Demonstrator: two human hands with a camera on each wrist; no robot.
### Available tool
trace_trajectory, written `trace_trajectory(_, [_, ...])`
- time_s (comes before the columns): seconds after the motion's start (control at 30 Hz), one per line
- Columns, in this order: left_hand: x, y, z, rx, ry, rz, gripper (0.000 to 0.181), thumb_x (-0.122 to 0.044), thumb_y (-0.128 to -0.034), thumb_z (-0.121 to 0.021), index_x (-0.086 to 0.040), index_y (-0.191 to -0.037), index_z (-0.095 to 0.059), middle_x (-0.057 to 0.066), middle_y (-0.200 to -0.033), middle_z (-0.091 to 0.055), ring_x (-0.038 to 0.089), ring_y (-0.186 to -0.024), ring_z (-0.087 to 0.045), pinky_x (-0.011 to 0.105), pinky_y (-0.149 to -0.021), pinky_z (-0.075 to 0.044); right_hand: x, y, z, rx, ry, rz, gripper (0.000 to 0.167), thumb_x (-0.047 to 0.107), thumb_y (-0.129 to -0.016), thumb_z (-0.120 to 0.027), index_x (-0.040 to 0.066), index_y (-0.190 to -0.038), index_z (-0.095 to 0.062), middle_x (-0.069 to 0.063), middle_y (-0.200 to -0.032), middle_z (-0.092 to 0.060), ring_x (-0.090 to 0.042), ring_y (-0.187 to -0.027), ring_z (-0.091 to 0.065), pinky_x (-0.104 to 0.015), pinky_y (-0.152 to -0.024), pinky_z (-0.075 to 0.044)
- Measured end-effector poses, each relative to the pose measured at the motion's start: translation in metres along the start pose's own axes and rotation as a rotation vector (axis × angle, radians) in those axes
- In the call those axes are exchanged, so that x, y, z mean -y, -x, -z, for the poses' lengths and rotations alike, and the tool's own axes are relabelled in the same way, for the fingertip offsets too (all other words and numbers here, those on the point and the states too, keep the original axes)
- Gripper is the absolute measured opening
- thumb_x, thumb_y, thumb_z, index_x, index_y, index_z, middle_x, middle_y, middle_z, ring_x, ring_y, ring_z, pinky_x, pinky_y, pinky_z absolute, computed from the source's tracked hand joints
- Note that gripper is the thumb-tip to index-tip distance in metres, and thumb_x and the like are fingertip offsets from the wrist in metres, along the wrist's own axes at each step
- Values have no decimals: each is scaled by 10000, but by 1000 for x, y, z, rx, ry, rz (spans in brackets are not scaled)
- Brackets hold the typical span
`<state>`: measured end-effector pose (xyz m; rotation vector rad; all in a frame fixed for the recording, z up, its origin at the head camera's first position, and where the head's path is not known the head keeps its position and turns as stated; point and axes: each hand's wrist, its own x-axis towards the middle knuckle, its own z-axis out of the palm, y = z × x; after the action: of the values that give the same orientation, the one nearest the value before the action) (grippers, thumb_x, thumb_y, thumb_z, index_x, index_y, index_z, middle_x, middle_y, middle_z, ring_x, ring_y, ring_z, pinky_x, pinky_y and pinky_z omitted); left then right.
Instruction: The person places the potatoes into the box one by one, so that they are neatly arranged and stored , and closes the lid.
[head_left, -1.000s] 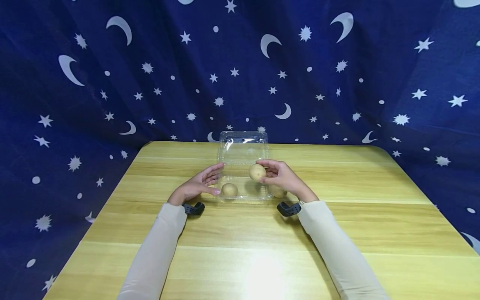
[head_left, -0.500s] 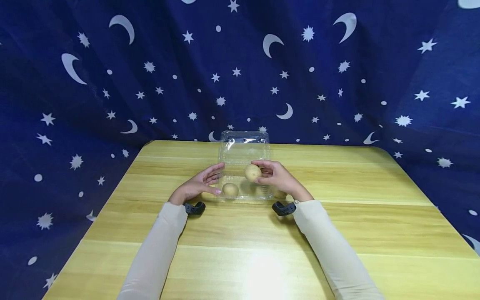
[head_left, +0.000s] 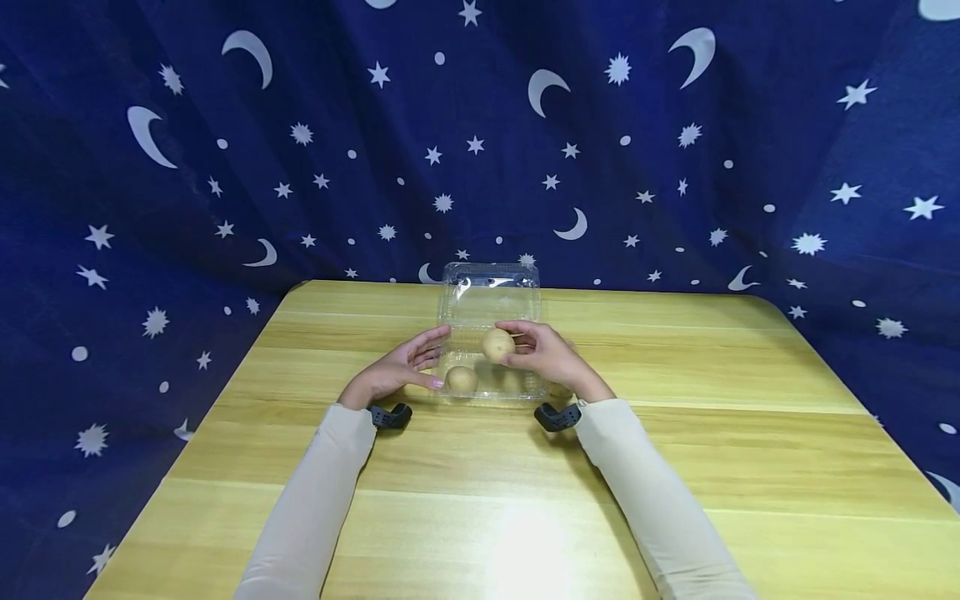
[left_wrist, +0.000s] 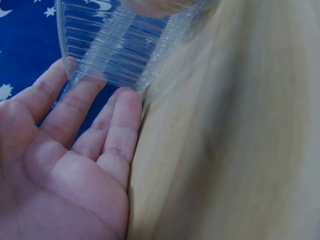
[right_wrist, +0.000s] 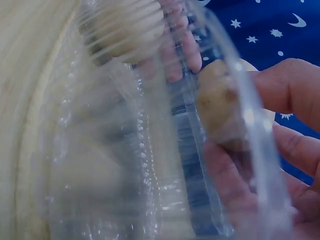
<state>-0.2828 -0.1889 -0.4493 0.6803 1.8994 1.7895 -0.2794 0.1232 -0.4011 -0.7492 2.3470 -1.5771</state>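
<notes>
Head view: the right hand point(head_left: 551, 358) pinches a pale potato point(head_left: 497, 346) over the clear container point(head_left: 498, 393); a second potato point(head_left: 461, 380) lies inside, at the first's eight o'clock, near the left hand point(head_left: 397, 371), fingers extended.

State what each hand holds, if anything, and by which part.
The right hand holds a rounded, tan potato by opposite sides. The left hand grips nothing, only touching the side of the clear plastic box.
</notes>
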Motion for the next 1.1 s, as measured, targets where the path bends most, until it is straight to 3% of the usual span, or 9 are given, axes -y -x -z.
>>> trace_trajectory(0.37, [4, -2, 2, 11, 2, 2, 1043, 33, -930, -777, -16, -1730, -109, 213, -1798, -107, 438, -1641, -151, 567, -1326, -211, -1, -12, -7, 11, -43, -5, 600, -90, -963, -716, -141, -1522, -502, -329, -1526, -551, -490, -1320, -610, -479, -1140, -535])
trace_trajectory(1.1, [4, -2, 2, -1, 12, 1, 1048, 54, -914, -784, -16, -1729, -129, 207, -1796, -126, 433, -1639, -168, 543, -1332, -207, -3, -24, -24, 1, -172, -115, 607, -103, -963, -697, -94, -1539, -506, -291, -1563, -524, -492, -1362, -569, -404, -1055, -595])
